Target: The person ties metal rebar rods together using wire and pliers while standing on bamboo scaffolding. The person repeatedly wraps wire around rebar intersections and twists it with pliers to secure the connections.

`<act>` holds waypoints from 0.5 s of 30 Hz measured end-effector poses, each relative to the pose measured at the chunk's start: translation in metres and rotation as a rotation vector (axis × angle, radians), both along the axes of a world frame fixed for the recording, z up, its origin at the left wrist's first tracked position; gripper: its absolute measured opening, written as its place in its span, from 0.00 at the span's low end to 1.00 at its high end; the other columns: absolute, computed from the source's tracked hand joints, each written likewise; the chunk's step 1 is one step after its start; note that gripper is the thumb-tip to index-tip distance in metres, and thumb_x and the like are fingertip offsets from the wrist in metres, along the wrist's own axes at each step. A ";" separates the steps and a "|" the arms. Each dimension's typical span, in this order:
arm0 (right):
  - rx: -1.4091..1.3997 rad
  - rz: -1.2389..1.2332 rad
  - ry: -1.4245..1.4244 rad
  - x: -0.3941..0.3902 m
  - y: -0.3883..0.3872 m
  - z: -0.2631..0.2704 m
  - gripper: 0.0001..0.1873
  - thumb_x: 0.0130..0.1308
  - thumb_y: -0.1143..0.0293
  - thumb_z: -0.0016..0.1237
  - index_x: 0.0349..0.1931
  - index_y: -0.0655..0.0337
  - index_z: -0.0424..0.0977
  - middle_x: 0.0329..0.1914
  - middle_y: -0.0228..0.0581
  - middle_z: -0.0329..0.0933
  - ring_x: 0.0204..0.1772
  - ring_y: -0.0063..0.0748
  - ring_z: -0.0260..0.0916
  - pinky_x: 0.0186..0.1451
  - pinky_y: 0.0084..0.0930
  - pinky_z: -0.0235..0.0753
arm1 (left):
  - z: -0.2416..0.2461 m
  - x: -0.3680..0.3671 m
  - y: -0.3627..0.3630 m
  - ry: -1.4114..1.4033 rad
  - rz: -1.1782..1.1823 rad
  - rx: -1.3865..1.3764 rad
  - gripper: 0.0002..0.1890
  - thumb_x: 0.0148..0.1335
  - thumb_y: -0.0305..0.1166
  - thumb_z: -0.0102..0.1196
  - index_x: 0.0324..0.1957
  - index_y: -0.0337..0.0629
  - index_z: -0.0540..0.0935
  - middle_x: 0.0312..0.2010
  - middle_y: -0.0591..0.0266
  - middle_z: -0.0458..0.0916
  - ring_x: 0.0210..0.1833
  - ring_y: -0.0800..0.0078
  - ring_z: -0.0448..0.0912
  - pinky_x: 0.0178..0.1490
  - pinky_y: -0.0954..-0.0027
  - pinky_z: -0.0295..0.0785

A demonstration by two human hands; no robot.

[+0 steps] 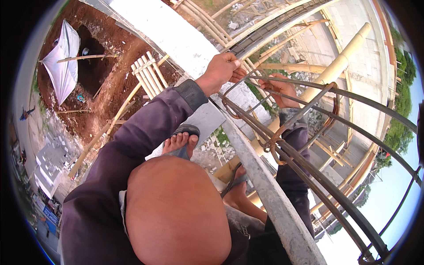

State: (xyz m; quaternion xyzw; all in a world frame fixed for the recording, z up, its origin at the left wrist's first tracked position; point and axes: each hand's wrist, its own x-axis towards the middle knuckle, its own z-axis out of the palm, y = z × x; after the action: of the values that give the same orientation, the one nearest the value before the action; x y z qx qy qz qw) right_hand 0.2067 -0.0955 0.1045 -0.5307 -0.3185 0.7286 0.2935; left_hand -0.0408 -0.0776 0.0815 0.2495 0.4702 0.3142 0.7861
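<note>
Steel reinforcing bars (pixel 331 185) tied with bent stirrups (pixel 276 145) run from the lower right towards the middle of the view. At their far end is my left hand (pixel 220 71), its thumb and forefinger pinched together; whether something thin is between them is too small to tell. My right hand (pixel 280 88) reaches in from the other side of the bars, its fingers curled close to the upper bar and a stirrup end. Whether that hand grips the steel cannot be made out. Below both hands lies a narrow concrete edge (pixel 265 185).
One sandalled foot (pixel 180 142) rests on a pale ledge, the other (pixel 238 185) lower by a bamboo pole. A thick bamboo pole (pixel 344 59) slants at the right. Far below are a dug pit (pixel 94 69), a pale tarpaulin (pixel 63 63), stacked blocks (pixel 53 162) and rubble.
</note>
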 end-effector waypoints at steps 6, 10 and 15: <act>0.031 -0.048 -0.122 -0.005 0.003 -0.010 0.18 0.72 0.58 0.44 0.33 0.66 0.71 0.32 0.46 0.78 0.32 0.32 0.76 0.36 0.26 0.77 | 0.007 -0.003 0.001 0.065 -0.039 0.045 0.08 0.70 0.28 0.44 0.36 0.35 0.73 0.33 0.49 0.83 0.32 0.69 0.82 0.38 0.69 0.80; 0.074 -0.007 -0.380 -0.018 0.012 -0.009 0.20 0.70 0.55 0.48 0.31 0.67 0.75 0.25 0.37 0.78 0.27 0.22 0.73 0.30 0.19 0.74 | 0.005 -0.002 0.004 0.070 0.016 0.009 0.08 0.70 0.28 0.44 0.36 0.35 0.73 0.32 0.50 0.82 0.30 0.68 0.82 0.35 0.68 0.79; 0.232 0.076 -0.419 -0.015 0.017 -0.008 0.18 0.69 0.60 0.49 0.29 0.67 0.76 0.22 0.35 0.77 0.26 0.20 0.72 0.30 0.19 0.71 | -0.004 0.005 0.020 0.061 0.026 -0.003 0.08 0.70 0.29 0.45 0.37 0.35 0.73 0.30 0.51 0.82 0.30 0.68 0.82 0.34 0.68 0.79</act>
State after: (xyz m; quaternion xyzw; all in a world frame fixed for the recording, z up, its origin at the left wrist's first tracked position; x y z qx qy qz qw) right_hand 0.1919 -0.0784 0.0961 -0.6206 -0.4736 0.5719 0.2522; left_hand -0.0361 -0.0577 0.0777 0.2517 0.4977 0.3157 0.7676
